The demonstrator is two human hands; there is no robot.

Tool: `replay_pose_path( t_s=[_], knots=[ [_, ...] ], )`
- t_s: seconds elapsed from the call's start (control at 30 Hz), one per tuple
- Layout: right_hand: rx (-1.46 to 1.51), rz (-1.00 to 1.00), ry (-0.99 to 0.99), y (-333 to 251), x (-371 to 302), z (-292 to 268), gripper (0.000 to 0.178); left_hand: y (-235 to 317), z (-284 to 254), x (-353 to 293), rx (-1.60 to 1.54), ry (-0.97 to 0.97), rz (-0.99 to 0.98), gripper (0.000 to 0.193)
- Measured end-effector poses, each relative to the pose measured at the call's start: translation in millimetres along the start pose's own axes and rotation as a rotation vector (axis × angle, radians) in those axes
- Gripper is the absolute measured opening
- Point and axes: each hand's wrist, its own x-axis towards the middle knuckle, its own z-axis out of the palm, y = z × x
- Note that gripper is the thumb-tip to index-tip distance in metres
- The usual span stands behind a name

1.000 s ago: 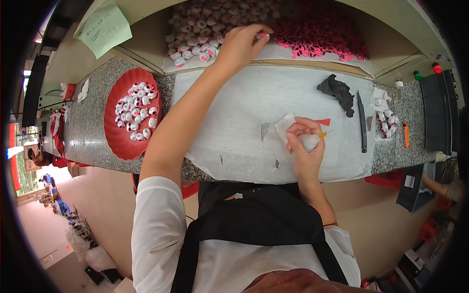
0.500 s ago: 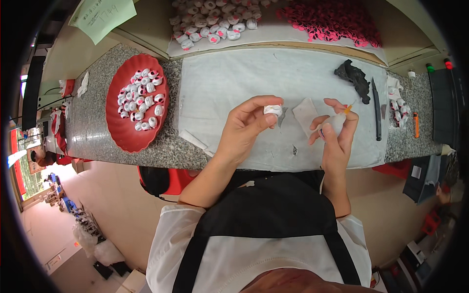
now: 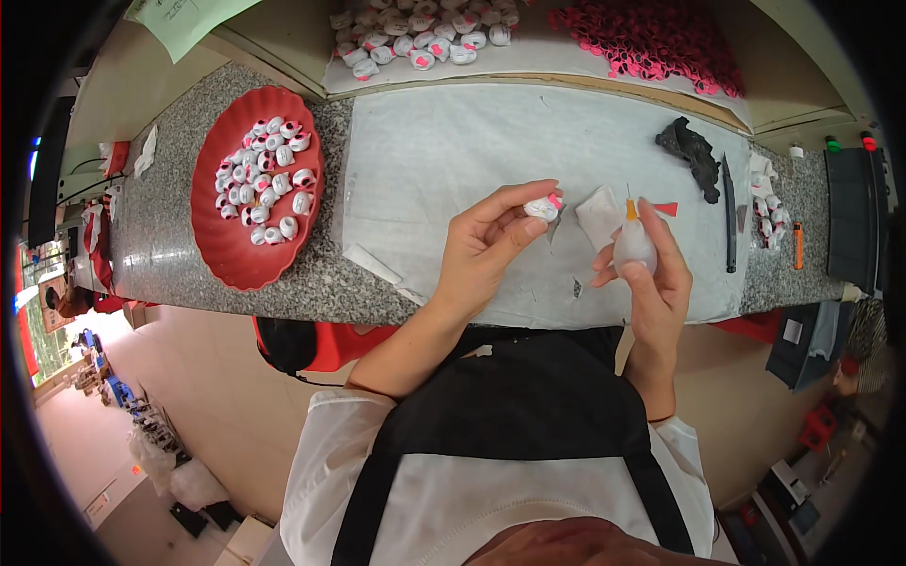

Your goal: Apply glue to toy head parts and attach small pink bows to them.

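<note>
Between the thumb and forefinger of my left hand (image 3: 478,247) is a small white figurine head (image 3: 543,208) with pink on its upper side. My right hand (image 3: 658,274) is wrapped round a whitish squeeze bottle (image 3: 634,247), which has an orange collar (image 3: 630,209) and a thin needle tip pointing up. The two hands are a short way apart above a pale sheet (image 3: 453,132). A small red-pink piece (image 3: 666,208) shows beside my right fingertips; whether it lies on the sheet or touches them I cannot tell. Between the hands lies a folded white tissue (image 3: 596,217).
A red scalloped dish (image 3: 219,255) of similar white heads stands at the left. White heads (image 3: 425,38) and pink pieces (image 3: 661,47) fill the shelf behind. Crumpled black material (image 3: 694,156), a black pen-like tool (image 3: 729,217) and an orange stick (image 3: 797,245) lie right.
My left hand has moved slightly right and turned the white head, so its pink part shows. My right hand has swung the bottle from tilted to upright. The view has shifted a little.
</note>
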Motion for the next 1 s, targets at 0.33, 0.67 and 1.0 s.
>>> replay_pose_path(
  t_s=[0.33,0.67,1.0],
  knots=[
    [0.276,-0.16,0.141,14.5,1.8,0.1,0.028,1.0,0.1,0.8,-0.103,0.018,0.046,0.033],
    [0.001,-0.417,0.269,10.1,-4.8,10.1,0.032,0.1,-1.4,-1.5,-0.109,0.03,0.021,0.034],
    [-0.362,-0.596,0.196,6.8,-10.0,13.5,0.035,0.6,-0.4,-1.4,-0.116,0.028,0.031,0.034]
  ],
)
